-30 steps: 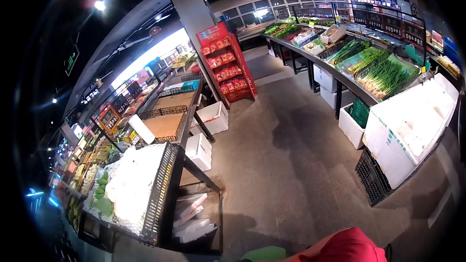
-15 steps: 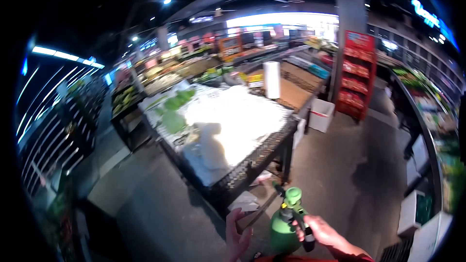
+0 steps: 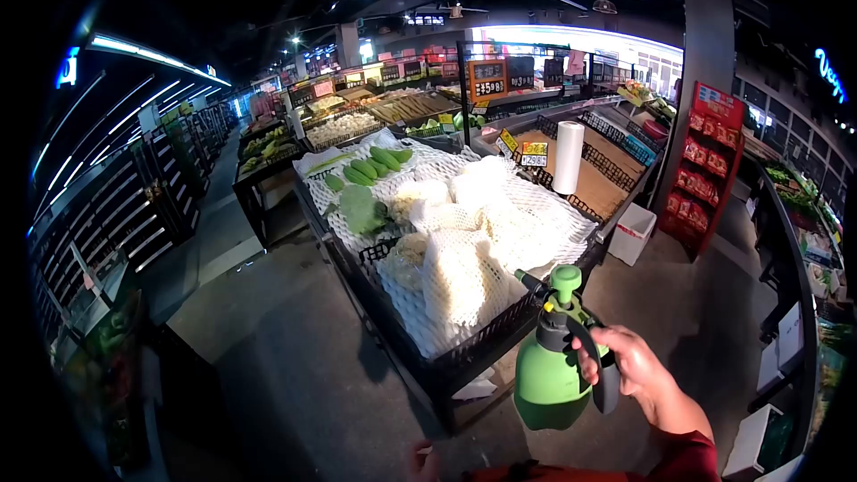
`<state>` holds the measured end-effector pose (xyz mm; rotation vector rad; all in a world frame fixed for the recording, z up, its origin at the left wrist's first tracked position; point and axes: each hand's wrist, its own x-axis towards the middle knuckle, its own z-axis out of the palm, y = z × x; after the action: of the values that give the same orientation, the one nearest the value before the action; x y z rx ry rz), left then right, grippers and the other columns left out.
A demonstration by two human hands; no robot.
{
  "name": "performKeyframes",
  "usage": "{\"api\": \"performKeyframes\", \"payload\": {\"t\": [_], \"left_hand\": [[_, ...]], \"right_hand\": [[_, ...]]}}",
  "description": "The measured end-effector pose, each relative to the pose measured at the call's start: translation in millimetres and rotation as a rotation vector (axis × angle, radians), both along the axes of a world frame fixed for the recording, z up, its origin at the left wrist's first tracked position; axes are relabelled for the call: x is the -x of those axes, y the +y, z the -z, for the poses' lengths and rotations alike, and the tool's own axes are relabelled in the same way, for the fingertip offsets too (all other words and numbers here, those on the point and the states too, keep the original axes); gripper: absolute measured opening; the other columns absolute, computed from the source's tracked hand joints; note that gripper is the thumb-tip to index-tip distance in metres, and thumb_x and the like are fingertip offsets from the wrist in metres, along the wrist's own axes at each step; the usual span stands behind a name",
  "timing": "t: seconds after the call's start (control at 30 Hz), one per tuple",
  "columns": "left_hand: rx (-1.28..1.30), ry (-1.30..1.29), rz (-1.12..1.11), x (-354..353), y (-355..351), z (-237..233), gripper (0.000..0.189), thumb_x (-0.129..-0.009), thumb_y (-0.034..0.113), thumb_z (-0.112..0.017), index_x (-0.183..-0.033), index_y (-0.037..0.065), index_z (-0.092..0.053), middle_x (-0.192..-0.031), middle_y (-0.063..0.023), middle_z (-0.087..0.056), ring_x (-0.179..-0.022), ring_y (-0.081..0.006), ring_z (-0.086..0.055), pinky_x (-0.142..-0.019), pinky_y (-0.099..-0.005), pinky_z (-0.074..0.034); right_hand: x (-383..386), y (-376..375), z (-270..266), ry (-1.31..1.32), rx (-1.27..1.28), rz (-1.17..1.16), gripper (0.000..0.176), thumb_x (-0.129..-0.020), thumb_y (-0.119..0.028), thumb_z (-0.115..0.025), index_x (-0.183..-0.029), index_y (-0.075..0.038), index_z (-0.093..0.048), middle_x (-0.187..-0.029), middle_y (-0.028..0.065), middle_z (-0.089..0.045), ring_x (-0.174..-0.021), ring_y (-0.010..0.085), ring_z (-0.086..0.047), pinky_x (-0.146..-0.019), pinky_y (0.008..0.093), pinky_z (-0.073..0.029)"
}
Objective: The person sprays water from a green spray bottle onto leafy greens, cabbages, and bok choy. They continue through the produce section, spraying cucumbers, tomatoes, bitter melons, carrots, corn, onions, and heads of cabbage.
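Left hand (image 3: 424,461) appears lower now, open or closed unclear; right hand (image 3: 629,357) grips the green sprayer (image 3: 546,384), which, swung forward, may bump the worktop (image 3: 473,364) ahead.

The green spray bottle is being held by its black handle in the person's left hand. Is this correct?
Not entirely: the hand is wrong. The head view shows the right hand holding the green spray bottle by its black handle; the left hand is apart from it, near the picture's bottom edge.
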<state>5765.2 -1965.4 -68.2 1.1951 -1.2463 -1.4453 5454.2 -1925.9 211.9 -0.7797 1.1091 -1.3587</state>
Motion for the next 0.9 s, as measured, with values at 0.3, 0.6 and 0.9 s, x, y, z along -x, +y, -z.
{"api": "performKeyframes", "payload": {"t": [0.3,0.6,0.9], "left_hand": [[-0.03,-0.091,0.05,6.2,-22.3,-17.5,0.034,-0.087,0.019,-0.05,-0.116,0.002,-0.046,-0.098,-0.01,-0.053,-0.089,-0.0173,-0.05,-0.078,-0.0288,-0.042],[-0.024,0.038,0.098,14.3,-39.7,14.3,0.033,-0.084,0.017,-0.052,-0.114,0.004,-0.047,-0.099,-0.0085,-0.051,-0.092,-0.017,-0.046,-0.081,-0.0301,-0.039],[0.057,0.022,0.173,18.2,-63.2,9.4,0.024,-0.082,0.01,-0.053,-0.106,0.004,-0.053,-0.096,-0.0067,-0.056,-0.09,-0.0162,-0.052,-0.08,-0.0284,-0.042]], "right_hand": [[20.8,-33.5,-24.7,0.063,0.169,0.205,0.028,-0.087,-0.021,-0.04,-0.087,0.005,-0.053,-0.059,0.009,-0.051,-0.05,0.0164,-0.049,-0.052,0.0261,-0.041],[20.9,-22.3,-29.5,0.244,0.034,0.235,0.028,-0.087,-0.021,-0.042,-0.085,0.005,-0.052,-0.059,0.0093,-0.051,-0.051,0.0166,-0.049,-0.053,0.0256,-0.04],[0.9,-17.8,-32.4,0.106,-0.109,0.046,0.031,-0.086,-0.021,-0.045,-0.095,0.008,-0.052,-0.064,0.0113,-0.052,-0.054,0.019,-0.051,-0.052,0.0279,-0.042]]}}
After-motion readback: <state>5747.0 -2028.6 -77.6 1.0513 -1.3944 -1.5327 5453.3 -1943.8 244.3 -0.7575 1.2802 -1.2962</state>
